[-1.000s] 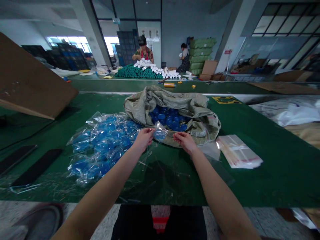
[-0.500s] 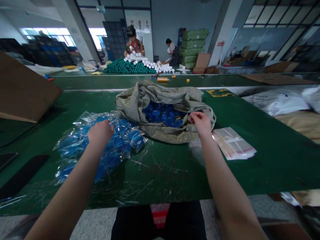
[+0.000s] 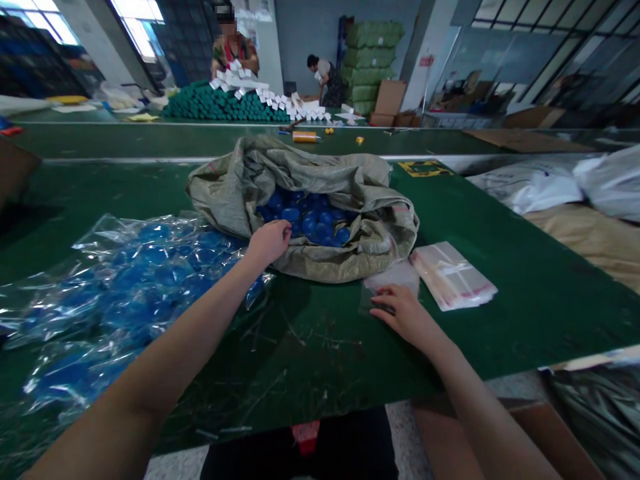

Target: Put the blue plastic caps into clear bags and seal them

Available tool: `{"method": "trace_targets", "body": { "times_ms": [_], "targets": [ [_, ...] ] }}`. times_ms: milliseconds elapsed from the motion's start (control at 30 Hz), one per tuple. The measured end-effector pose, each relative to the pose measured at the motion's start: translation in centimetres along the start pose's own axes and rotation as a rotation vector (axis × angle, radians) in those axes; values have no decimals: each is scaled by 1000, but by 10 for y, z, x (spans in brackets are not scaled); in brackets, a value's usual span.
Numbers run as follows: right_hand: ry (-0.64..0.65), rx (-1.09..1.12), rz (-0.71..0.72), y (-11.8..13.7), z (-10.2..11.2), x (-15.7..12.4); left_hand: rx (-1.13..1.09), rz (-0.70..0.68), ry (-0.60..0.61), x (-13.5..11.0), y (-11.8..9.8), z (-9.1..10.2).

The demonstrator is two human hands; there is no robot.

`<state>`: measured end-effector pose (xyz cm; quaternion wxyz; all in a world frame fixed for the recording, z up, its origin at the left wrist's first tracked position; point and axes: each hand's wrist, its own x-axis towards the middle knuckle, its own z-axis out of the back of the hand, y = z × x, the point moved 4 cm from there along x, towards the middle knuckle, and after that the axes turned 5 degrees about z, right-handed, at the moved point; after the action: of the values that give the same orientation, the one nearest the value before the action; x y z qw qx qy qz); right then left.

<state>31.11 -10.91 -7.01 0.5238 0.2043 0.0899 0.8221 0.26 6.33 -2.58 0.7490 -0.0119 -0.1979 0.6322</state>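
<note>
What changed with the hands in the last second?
The left hand moved from the bagged blue pieces to the mouth of the woven sack. The right hand left the sack and now rests on a clear plastic bag on the table. The stack of bags stayed put.

We stand at a long green-topped desk (image 3: 500,320) over a speckled grey terrazzo floor (image 3: 403,443), facing a pale blue-grey wall (image 3: 300,33), with tall, bright daylit windows (image 3: 135,27) off to the left.

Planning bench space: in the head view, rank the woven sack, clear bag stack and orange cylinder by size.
1. the woven sack
2. the clear bag stack
3. the orange cylinder, though distance makes this unsure
</note>
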Motion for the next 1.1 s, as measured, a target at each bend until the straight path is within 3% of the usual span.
{"method": "trace_targets", "body": {
  "times_ms": [100,233,333,400,533,633,767,867,1000,1100],
  "targets": [
    [-79,6,9,3,2,-5,48,58,-34,33,-5,-9],
    [-168,104,39,14,23,-6,85,157,30,68,2,-22],
    [-280,207,41,22,44,-6,64,162,67,81,7,-24],
    [-358,273,21,23,55,-3,33,164,37,80,6,-15],
    [-468,442,-97,15,59,7,-75,113,-65,58,-11,17],
    [-520,772,-262,4,46,20,-258,5,-40,19,-30,29],
    [-559,1150,-431,0,26,41,-593,-106,251,-50,-45,5],
    [-542,1274,-484,5,17,57,-550,-129,270,-83,-41,-15],
    [-520,1406,-479,17,9,79,-579,-106,274,-88,-30,-13],
    [-477,1490,-449,28,3,97,-834,-102,393,-79,-29,7]
  ]
}}
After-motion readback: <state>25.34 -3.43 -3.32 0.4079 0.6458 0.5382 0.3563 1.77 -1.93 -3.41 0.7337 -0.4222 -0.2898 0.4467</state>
